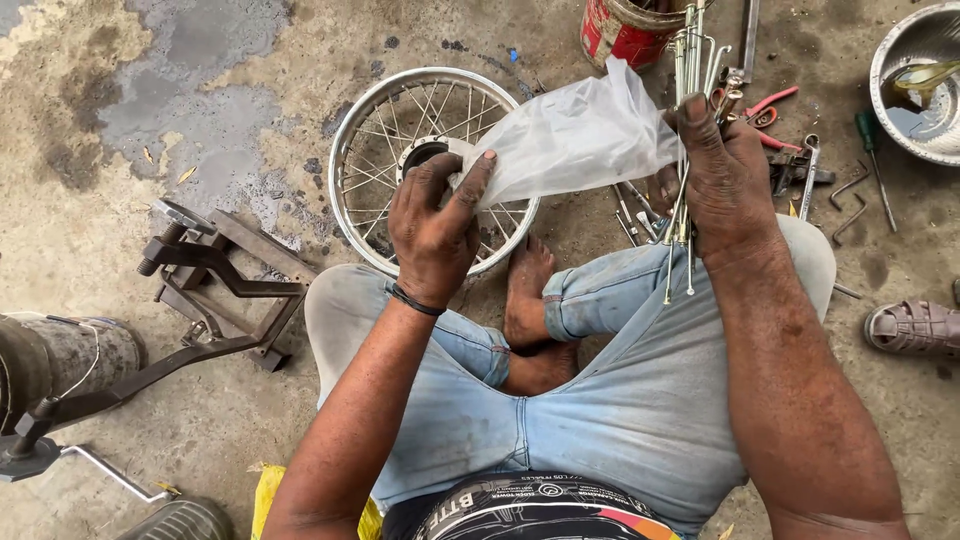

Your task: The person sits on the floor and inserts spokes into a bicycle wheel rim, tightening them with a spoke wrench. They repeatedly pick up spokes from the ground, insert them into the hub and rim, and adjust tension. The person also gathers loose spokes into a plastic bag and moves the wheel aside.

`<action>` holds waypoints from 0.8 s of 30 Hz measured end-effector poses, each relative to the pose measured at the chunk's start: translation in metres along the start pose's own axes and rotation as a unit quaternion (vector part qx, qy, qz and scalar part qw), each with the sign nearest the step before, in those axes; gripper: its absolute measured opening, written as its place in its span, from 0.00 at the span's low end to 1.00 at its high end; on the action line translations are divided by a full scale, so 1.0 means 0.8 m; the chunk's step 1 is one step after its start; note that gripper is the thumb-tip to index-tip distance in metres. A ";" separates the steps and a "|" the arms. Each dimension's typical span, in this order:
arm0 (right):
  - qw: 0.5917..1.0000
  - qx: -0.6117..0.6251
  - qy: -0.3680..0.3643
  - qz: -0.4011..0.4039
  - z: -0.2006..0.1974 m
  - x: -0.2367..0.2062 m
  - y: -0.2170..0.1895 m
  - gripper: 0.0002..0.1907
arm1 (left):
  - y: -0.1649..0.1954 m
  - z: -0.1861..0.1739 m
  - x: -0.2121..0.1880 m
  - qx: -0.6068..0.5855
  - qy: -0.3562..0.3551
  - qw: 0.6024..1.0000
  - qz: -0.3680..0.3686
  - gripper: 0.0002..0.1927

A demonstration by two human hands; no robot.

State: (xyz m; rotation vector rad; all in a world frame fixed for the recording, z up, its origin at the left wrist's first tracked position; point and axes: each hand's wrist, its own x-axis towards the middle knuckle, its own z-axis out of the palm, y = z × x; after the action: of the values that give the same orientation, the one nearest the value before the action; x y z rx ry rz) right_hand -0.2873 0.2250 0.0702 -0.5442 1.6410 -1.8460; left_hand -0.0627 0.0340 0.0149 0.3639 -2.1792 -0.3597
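Denim-clad legs (600,400) at the bottom of the frame, folded cross-legged, bare feet (525,300) tucked at centre so both forearms can work above the lap

Left hand (437,225), centre frame, fingers pressed together on the corner of a translucent plastic bag (575,135), pinching it against the thumb; black band around the wrist

Right hand (722,175), right of centre, closed in a fist around a bundle of steel spokes (685,140), held upright with the bent heads at the top edge of the frame and the threaded ends hanging toward the knee; bag stretched between the two hands, seemingly wrapped about the bundle's middle

Just beyond the left hand, flat on the ground, a chromed spoked wheel rim (365,130) with its hub (425,155) partly hidden behind the knuckles

Further right, loose tools within arm's reach: red-handled pliers (770,105), a green screwdriver (868,135), spanners and bent rods

Upper right corner, a metal bowl (900,40) with liquid; top centre, a red tin can (620,35)

Left side, a black metal stand (215,280); right edge, another person's sandalled foot (915,325)

Rough concrete floor (120,80), stained, a damp dark patch at upper left; no walls visible
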 end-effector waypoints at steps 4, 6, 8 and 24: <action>0.998 -0.046 -0.023 -0.036 0.005 -0.005 -0.001 0.21 | 0.002 -0.010 0.010 0.005 -0.007 1.000 0.000 0.28; 0.990 -0.128 -0.016 -0.051 0.007 -0.006 -0.002 0.16 | 0.007 -0.017 0.014 -0.062 0.004 0.997 -0.045 0.25; 0.987 -0.145 -0.012 -0.070 0.005 -0.008 -0.006 0.12 | 0.010 -0.027 0.018 -0.158 -0.006 0.986 -0.055 0.21; 0.985 -0.165 0.013 -0.048 0.014 -0.012 -0.001 0.05 | 0.004 0.129 -0.195 -0.391 -0.622 0.658 -0.163 0.27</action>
State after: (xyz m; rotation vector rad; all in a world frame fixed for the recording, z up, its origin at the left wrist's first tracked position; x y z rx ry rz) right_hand -0.2731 0.2234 0.0734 -0.7533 1.9842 -1.6591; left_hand -0.0565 0.1098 -0.1562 -0.0787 -2.8323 -2.2108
